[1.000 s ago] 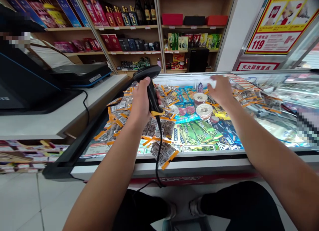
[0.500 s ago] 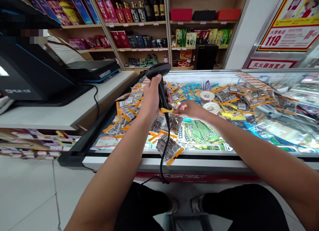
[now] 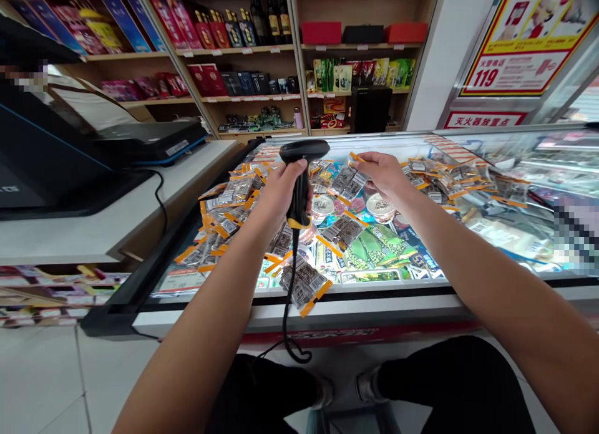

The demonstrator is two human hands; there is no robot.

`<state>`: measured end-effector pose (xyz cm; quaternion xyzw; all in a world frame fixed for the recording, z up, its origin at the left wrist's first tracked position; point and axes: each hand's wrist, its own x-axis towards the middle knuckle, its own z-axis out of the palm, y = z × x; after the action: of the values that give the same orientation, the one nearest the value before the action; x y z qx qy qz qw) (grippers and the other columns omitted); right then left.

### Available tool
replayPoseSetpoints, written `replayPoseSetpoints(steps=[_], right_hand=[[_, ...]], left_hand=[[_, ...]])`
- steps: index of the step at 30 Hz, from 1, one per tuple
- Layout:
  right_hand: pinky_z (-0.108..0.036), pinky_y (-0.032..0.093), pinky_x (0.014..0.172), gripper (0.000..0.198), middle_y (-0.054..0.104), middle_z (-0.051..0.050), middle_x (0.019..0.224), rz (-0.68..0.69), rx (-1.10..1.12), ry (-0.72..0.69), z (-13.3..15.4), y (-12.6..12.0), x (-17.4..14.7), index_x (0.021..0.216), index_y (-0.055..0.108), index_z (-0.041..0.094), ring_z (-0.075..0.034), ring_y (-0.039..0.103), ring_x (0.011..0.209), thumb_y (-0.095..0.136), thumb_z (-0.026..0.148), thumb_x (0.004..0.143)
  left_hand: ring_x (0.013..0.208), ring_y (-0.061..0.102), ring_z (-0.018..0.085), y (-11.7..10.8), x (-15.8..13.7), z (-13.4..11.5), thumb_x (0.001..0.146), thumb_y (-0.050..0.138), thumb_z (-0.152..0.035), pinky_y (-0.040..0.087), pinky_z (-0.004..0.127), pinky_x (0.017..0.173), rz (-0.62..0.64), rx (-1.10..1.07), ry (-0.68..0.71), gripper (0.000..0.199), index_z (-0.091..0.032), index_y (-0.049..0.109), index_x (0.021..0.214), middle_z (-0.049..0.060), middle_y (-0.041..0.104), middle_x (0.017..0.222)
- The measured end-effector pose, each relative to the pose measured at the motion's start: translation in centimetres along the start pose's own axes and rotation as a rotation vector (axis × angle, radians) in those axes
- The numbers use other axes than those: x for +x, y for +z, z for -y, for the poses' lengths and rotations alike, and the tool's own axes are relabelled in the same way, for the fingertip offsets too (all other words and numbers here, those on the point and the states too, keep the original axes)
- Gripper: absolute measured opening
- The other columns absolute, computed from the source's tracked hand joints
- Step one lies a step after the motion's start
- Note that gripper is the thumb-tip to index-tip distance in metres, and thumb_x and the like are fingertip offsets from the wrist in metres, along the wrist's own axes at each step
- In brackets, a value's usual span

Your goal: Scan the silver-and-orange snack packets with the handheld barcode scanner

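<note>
My left hand (image 3: 281, 188) is wrapped round the handle of a black barcode scanner (image 3: 299, 194), held upright over the freezer's glass top with its head toward the far side. Its black cable (image 3: 291, 284) hangs down past the front edge. Between the thumb and fingers of my right hand (image 3: 381, 172) is the orange edge of a small clear snack packet (image 3: 349, 181), raised right of the scanner with its barcode label showing. Beneath it another packet (image 3: 345, 231) lies on the glass. More such packets (image 3: 229, 203) are heaped on the left, and one (image 3: 305, 284) overhangs the front rim.
The glass-topped chest freezer (image 3: 365, 304) shows tubs and green packs inside. A further pile of packets (image 3: 458, 181) lies to the right. At left stands a counter (image 3: 135, 200) with a checkout machine (image 3: 42, 147). Stocked shelves (image 3: 248, 97) line the back.
My right hand has lifted a packet and moved up and away from the scanner's base. The scanner stays in my left hand. The whole view has shifted slightly.
</note>
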<state>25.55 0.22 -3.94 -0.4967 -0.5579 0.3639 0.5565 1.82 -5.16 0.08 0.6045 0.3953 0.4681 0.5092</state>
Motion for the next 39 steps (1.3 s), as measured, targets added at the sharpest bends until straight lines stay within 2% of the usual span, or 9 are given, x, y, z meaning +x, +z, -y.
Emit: replayPoseSetpoints(steps=[3,8,18,22,26,31,34,36,39], right_hand=[[-0.026,0.043,0.053,0.033,0.07,-0.002,0.091,-0.105,0.062,-0.071,0.6,-0.6,0.4,0.098,0.071,0.023,-0.014,0.06,0.068,0.074,0.048,0.077],[-0.026,0.045,0.055,0.034,0.069,-0.002,0.09,-0.161,-0.005,-0.098,0.5,-1.7,1.1,0.099,0.068,0.025,-0.016,0.063,0.072,0.07,0.054,0.081],[-0.026,0.047,0.058,0.037,0.07,-0.003,0.092,-0.148,-0.008,-0.099,0.5,-1.8,1.1,0.101,0.067,0.024,-0.015,0.064,0.074,0.07,0.056,0.082],[-0.028,0.046,0.058,0.034,0.069,-0.004,0.087,-0.183,-0.084,-0.123,0.9,-2.2,1.4,0.098,0.068,0.023,-0.018,0.063,0.074,0.07,0.052,0.083],[-0.034,0.05,0.07,0.029,0.067,-0.005,0.087,-0.285,-0.397,-0.194,0.5,-5.5,2.2,0.096,0.069,0.021,-0.023,0.063,0.083,0.073,0.044,0.079],[-0.055,0.048,0.089,0.038,0.065,-0.01,0.096,-0.422,-0.823,-0.136,-1.8,-10.6,3.2,0.106,0.063,0.023,-0.034,0.059,0.102,0.078,0.031,0.072],[-0.066,0.039,0.098,0.043,0.062,-0.014,0.11,-0.482,-0.979,-0.219,-1.6,-10.2,2.6,0.108,0.062,0.025,-0.042,0.048,0.122,0.081,0.027,0.069],[-0.061,0.042,0.097,0.04,0.064,-0.014,0.112,-0.365,-0.958,-0.316,-0.3,-8.1,1.5,0.112,0.063,0.026,-0.04,0.051,0.119,0.077,0.031,0.076],[-0.047,0.051,0.079,0.034,0.07,-0.01,0.098,0.181,-0.801,-0.256,2.1,-3.6,-1.2,0.114,0.065,0.025,-0.03,0.065,0.089,0.07,0.043,0.085]], left_hand=[[0.041,0.054,0.015,0.2,-0.6,0.0,0.087,0.058,-0.053,0.041,0.026,0.039,0.183,0.072,-0.046,0.033,-0.022,0.048,0.082,0.002,0.06,0.059],[0.044,0.057,0.016,0.7,-1.4,0.2,0.09,0.058,-0.049,0.043,0.026,0.042,0.409,0.238,-0.068,0.03,-0.021,0.053,0.079,0.003,0.061,0.058],[0.05,0.06,0.015,1.0,-1.3,0.0,0.089,0.062,-0.048,0.046,0.025,0.046,0.495,0.353,-0.023,0.031,-0.019,0.058,0.081,0.005,0.064,0.064],[0.049,0.059,0.015,0.9,-1.3,0.2,0.089,0.062,-0.047,0.045,0.025,0.047,0.46,0.352,-0.002,0.03,-0.019,0.057,0.081,0.004,0.064,0.062],[0.045,0.057,0.015,0.9,-1.2,0.3,0.089,0.06,-0.049,0.043,0.025,0.042,0.351,0.24,-0.005,0.031,-0.02,0.053,0.082,0.003,0.062,0.06],[0.042,0.054,0.014,0.8,-0.7,0.1,0.084,0.061,-0.052,0.041,0.024,0.039,0.112,0.045,-0.019,0.032,-0.022,0.048,0.083,0.001,0.06,0.059],[0.042,0.054,0.013,0.4,-0.1,0.1,0.084,0.057,-0.056,0.04,0.024,0.04,0.037,-0.023,-0.025,0.035,-0.022,0.048,0.082,0.001,0.06,0.06],[0.043,0.055,0.013,0.0,0.2,0.2,0.085,0.055,-0.058,0.04,0.024,0.04,0.003,-0.053,-0.035,0.037,-0.022,0.049,0.083,0.001,0.061,0.061],[0.043,0.055,0.013,-0.3,0.3,0.3,0.085,0.055,-0.06,0.041,0.025,0.041,-0.018,-0.072,-0.039,0.038,-0.022,0.049,0.084,0.001,0.06,0.06]])
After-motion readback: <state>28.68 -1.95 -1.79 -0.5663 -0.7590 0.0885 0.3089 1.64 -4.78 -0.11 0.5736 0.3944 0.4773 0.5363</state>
